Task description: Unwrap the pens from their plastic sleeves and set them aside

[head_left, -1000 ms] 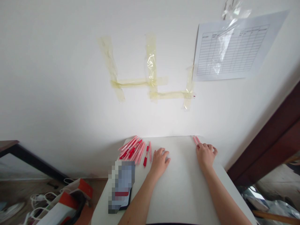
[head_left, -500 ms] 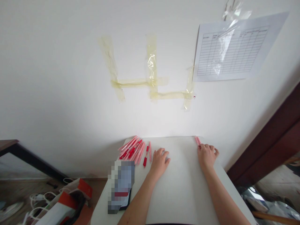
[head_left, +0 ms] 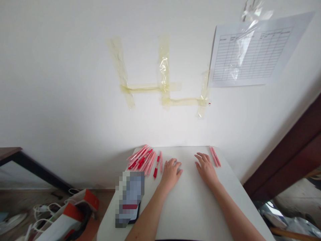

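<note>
My left hand (head_left: 172,171) rests on the white table with its fingers apart, holding nothing. Just left of it lie a single pink pen (head_left: 161,162) and a red pen with a red cap (head_left: 156,166). Further left, a heap of pink and red pens (head_left: 141,160) sits at the table's back left corner. My right hand (head_left: 205,165) is over the table with spread fingers and nothing in them. Two pink pens (head_left: 215,156) lie side by side to its right, near the back right corner, apart from the hand.
A phone (head_left: 132,197), mostly blurred out, lies on the table's left side. Behind the table (head_left: 188,207) is a white wall with yellowish tape (head_left: 164,67) and a printed sheet (head_left: 250,57). Orange and white boxes (head_left: 80,207) and cables stand on the floor at left.
My right hand has let go of the pink pens at the back right and moved left, its fingers spreading. The left hand has stayed in place.
</note>
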Available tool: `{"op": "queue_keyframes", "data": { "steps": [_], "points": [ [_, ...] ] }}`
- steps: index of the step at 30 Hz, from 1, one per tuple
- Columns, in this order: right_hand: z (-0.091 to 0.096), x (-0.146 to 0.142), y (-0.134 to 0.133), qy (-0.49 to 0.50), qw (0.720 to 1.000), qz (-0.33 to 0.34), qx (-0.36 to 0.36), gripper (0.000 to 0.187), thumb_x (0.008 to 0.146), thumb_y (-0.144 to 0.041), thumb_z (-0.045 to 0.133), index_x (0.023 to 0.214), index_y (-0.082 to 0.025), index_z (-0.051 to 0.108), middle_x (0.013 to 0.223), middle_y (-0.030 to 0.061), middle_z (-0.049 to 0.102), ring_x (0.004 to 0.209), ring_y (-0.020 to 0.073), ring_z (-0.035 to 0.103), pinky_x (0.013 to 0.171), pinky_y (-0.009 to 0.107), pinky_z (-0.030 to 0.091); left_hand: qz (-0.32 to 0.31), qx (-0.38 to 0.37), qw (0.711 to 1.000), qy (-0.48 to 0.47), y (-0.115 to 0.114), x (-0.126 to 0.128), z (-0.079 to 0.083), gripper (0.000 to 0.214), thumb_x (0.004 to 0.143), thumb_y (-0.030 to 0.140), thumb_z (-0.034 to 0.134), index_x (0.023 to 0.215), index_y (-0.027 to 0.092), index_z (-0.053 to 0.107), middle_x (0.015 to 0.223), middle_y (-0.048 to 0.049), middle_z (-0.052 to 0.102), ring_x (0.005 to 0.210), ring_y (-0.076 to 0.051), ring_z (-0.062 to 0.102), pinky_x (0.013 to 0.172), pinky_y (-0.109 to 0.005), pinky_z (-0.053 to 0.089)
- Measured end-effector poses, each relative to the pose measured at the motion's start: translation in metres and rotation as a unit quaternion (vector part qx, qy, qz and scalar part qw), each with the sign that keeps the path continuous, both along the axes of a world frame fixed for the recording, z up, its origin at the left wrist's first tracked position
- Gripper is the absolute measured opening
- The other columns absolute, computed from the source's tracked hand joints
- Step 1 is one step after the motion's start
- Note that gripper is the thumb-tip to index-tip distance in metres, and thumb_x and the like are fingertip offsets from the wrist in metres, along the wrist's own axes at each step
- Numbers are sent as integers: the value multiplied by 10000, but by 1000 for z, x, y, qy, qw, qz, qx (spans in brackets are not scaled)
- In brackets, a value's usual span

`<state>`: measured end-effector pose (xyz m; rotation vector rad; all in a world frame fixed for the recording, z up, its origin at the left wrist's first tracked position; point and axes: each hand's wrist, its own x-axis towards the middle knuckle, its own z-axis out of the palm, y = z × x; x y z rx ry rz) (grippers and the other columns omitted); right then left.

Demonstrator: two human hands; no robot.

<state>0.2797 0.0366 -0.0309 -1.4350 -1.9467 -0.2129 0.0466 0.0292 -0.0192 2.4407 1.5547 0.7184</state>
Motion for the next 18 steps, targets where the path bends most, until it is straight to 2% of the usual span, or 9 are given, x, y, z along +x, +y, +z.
{"op": "queue_keyframes", "data": {
  "steps": [3,6,13,16,18],
  "points": [
    [-5,-9,-2,16,997,55,-48,402,967,-219,450,1350,-201,570,1412,105,569,1295,241,506,1076,437,481,0,0,1000,4,0,0,0,316,905,290,604,1220,276,614,1356,-74,546,1329,-256,478,1187,-546,310],
    [-11,-10,-2,23,994,70,-86,383,975,-231,449,1317,-180,613,1386,107,602,1298,242,528,1099,436,475,1,1,1000,8,0,0,0,316,904,295,606,1220,272,617,1366,-79,548,1330,-259,481,1187,-546,309],
    [-10,-7,1,29,991,86,-96,353,958,-226,478,1249,-200,677,1315,101,659,1275,257,561,1087,470,484,8,13,1000,15,-1,0,6,285,904,248,591,1186,265,629,1326,-62,598,1273,-236,535,1172,-510,347],
    [-8,-7,0,28,991,83,-102,355,956,-229,476,1245,-201,680,1320,103,656,1274,255,561,1084,470,484,71,62,995,31,-3,-2,19,238,901,194,556,1107,249,661,1208,-62,653,1242,-241,546,1163,-501,355],
    [-7,-7,0,26,991,81,-105,353,956,-233,476,1242,-202,682,1321,102,656,1274,255,561,1084,468,482,179,91,978,54,-5,-6,29,214,915,196,517,1036,232,689,1160,-90,667,1258,-287,523,1159,-562,324]
  ]
}}
